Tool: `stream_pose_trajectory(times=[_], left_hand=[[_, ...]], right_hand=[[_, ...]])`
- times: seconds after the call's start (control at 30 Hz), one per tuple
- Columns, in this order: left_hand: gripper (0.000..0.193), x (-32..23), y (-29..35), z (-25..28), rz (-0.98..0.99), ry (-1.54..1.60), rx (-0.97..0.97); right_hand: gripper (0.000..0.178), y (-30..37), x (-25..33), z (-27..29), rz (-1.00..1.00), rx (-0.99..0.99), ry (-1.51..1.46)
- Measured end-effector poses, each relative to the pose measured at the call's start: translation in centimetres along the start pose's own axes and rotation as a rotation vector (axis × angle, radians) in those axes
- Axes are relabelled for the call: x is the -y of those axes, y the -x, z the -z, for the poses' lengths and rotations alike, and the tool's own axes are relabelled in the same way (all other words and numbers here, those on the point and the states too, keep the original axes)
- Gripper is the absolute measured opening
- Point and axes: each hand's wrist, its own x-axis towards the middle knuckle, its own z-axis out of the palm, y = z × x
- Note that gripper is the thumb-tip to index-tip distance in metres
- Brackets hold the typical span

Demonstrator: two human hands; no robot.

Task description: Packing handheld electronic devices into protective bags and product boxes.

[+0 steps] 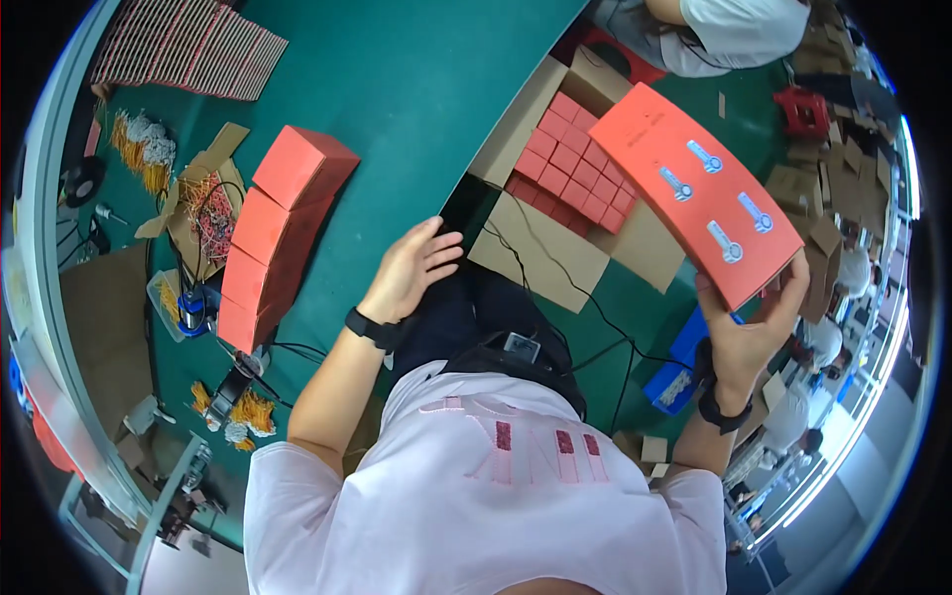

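We are gripping the long red box (696,192) by its lower end with the right hand (749,332), fingers pinching it. The left hand (409,270) is resting spread on the edge of the green worktop (416,89). To do well, we are keeping the box level above the open carton (555,188).

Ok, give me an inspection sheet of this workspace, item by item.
Surface: green table, partly bare.
Job's things: long red box with four labels; open carton of small red boxes below it.
Clutter: row of red boxes; yellow wire bundles.
Hands: right hand grips the long red box's end; left hand rests at the table edge, open.
Cables: black lead across the carton flap.
Surroundings: another person seated beyond.
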Motion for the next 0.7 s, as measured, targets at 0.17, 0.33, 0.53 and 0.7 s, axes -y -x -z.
stream_pose_trajectory(times=[0.17,0.33,0.53,0.7], left_hand=[[0.053,-1.4,1.5,2.2,-0.025,0.003,-0.057],[0.051,-0.8,3.3,3.8,-0.057,0.057,-0.036],[0.051,0.4,5.8,6.0,-0.127,0.111,-0.070],[0.054,0.1,7.4,8.4,-0.234,0.159,-0.112]], right_hand=[[0.089,1.5,1.0,1.4,0.035,-0.028,0.124],[0.089,1.8,3.3,1.0,0.037,-0.007,0.148],[0.089,0.8,6.1,-0.6,0.095,0.061,0.092],[0.087,-1.5,9.4,-3.0,0.304,0.109,0.174]])
